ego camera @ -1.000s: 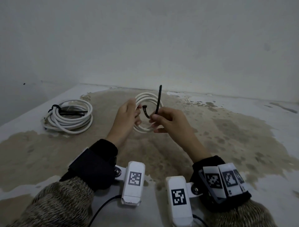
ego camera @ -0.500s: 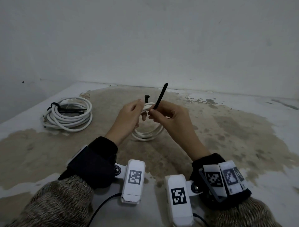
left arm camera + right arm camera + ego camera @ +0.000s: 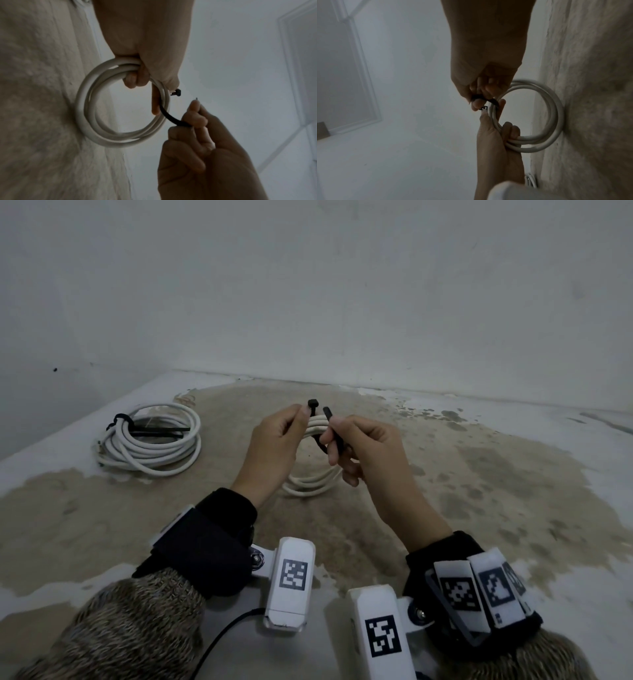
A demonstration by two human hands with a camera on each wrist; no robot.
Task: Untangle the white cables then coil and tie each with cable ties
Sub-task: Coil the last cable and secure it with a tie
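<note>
White cable coil [image 3: 310, 484] at frame centre: left grip [image 3: 274, 446] grasps it; right grip [image 3: 366, 446] pinches the black cable tie [image 3: 334, 436].

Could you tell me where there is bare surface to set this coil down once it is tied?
Bare stained surface lies right of the right hand, out to the wall. It is crowded far left, where the tied coil lies. The left hand holds the coil in the middle.

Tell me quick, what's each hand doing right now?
Left hand: grips the white cable coil and pinches the cable tie's head.
Right hand: pinches the black cable tie's tail.
</note>
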